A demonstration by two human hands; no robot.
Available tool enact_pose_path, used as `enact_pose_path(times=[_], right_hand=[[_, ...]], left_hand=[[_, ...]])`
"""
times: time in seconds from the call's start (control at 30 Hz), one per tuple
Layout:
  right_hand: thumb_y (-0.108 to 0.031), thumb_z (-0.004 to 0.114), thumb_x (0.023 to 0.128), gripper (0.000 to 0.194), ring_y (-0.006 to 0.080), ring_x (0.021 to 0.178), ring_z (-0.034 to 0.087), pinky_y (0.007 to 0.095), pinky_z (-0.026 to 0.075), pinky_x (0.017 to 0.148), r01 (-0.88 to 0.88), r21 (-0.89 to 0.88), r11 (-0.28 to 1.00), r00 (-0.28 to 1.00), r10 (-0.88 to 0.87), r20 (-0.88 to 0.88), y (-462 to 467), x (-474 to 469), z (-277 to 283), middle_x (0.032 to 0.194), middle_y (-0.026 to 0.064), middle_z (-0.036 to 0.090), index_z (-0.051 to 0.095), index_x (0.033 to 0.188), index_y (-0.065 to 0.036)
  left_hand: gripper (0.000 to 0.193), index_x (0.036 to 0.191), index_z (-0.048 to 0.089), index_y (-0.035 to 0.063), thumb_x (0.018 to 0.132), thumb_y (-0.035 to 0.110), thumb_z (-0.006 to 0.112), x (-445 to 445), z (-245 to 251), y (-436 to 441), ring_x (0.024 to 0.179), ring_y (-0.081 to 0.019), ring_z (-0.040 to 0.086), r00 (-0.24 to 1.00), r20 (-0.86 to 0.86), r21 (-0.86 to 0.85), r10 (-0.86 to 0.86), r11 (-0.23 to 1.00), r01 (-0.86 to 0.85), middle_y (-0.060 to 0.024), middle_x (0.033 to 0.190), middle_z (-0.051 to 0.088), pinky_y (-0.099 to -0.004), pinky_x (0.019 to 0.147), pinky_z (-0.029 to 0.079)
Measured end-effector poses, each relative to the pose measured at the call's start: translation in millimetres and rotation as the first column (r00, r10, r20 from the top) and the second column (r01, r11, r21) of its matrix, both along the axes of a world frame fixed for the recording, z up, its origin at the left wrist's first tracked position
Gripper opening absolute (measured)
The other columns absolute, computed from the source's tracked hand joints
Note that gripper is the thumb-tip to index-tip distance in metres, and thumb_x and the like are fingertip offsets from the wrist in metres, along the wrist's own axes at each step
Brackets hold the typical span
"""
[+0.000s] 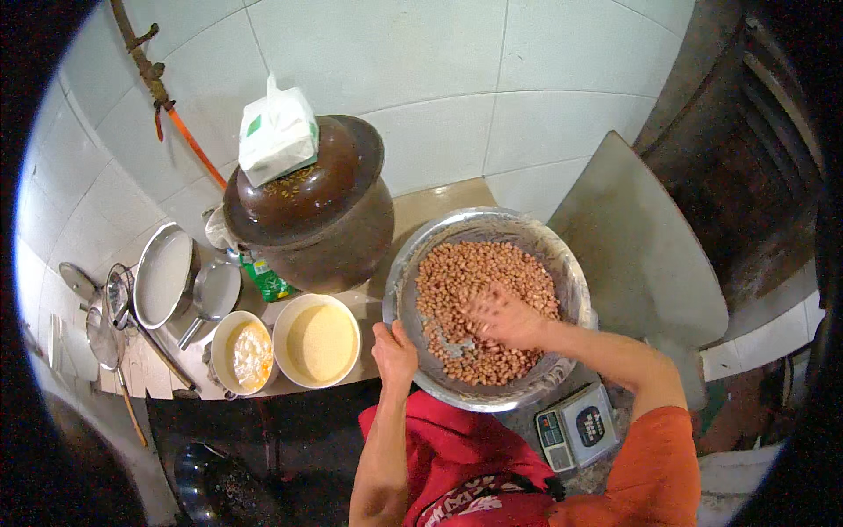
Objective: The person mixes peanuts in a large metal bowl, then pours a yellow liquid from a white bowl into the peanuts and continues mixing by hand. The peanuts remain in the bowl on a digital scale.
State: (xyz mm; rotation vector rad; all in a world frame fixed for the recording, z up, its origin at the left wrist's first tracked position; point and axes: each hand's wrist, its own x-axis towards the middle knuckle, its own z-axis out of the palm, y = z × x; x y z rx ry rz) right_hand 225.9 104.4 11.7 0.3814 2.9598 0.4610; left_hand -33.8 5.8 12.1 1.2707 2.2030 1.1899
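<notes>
A wide stainless steel basin [576,277] stands before me, filled with reddish-brown peanuts [487,270]. Pale, pasty residue coats its inner wall. My left hand [395,356] grips the near left rim of the basin, thumb up over the edge. Among the peanuts lies my right hand [504,316], palm down and blurred; peanut-coloured bits show on its fingers. Whether those fingers close around any peanuts is hidden by the blur. Left of the basin are a white bowl of pale yellow grains or powder [321,344] and a smaller bowl with beaten-looking egg [251,356].
A large lidded earthenware jar [329,244] carries a tissue pack [280,135]. Pans [217,290], a metal basin [163,275] and wire strainers [104,336] crowd the counter's left. A digital scale [579,425] sits low right; a grey board [632,244] leans behind it.
</notes>
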Motion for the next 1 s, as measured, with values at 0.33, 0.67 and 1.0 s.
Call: enact_pose_path(times=[0.33, 0.67, 1.0], right_hand=[[-0.075, 0.044, 0.081, 0.085, 0.0468, 0.142, 0.024, 0.0693, 0.016, 0.111, 0.699, -0.282, 0.657, 0.701, -0.707, 0.09, 47, -81, 0, 0.152, 0.0193, 0.036, 0.039, 0.148, -0.023], [-0.066, 0.051, 0.084, 0.072, 0.0386, 0.139, 0.035, 0.0654, 0.017, 0.114, 0.263, -0.177, 0.949, 0.965, -0.255, 0.064, 18, 44, 11, 0.151, 0.019, 0.037, 0.049, 0.141, -0.022], [-0.047, 0.056, 0.09, 0.061, 0.0389, 0.131, 0.044, 0.0425, 0.039, 0.108, 0.45, -0.504, 0.737, 0.887, -0.301, 0.35, 3, -40, 9, 0.156, 0.0208, 0.027, 0.048, 0.141, -0.014]], left_hand=[[0.027, 0.091, 0.041, 0.0003, 0.099, 0.024, 0.05, 0, 1, 2, 0.074, -0.0557, 0.055, 1.0, -0.012, 0.004, 0.011, 1.0, -0.011, -0.0324, 0.073, 0.057, -0.0607, 0.063, 0.039], [0.028, 0.092, 0.04, 0.0, 0.099, 0.025, 0.049, -5, -5, 1, 0.073, -0.0563, 0.055, 1.0, -0.003, 0.009, -0.027, 1.0, 0.027, -0.0324, 0.073, 0.057, -0.0616, 0.062, 0.04], [0.028, 0.09, 0.042, -0.0005, 0.099, 0.025, 0.05, -4, 2, -3, 0.073, -0.0554, 0.056, 0.999, -0.023, 0.014, 0.042, 0.999, -0.042, -0.0337, 0.072, 0.057, -0.0605, 0.061, 0.04]])
